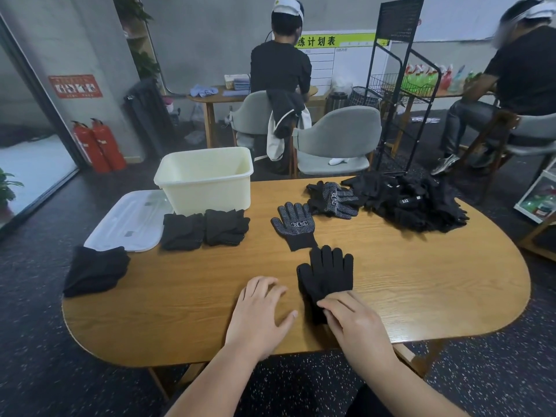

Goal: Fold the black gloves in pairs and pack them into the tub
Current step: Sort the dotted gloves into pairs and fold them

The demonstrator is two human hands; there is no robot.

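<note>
A black glove point(326, 273) lies flat near the table's front edge, fingers pointing away from me. My right hand point(353, 322) rests on its cuff with the fingers pinching the fabric. My left hand point(260, 311) lies flat on the wood just left of it, fingers relaxed. A dotted glove point(294, 225) lies palm up behind it. More gloves point(334, 200) and a loose heap of black gloves point(412, 201) sit at the back right. Folded pairs point(206, 227) lie in front of the cream tub point(207, 179). Another folded stack point(96, 270) sits at the left edge.
The tub's clear lid point(128, 221) lies left of the tub on the wooden table point(421, 290). Grey chairs point(337, 136) and a black wire rack point(400, 85) stand behind the table. Two people sit at other tables further back.
</note>
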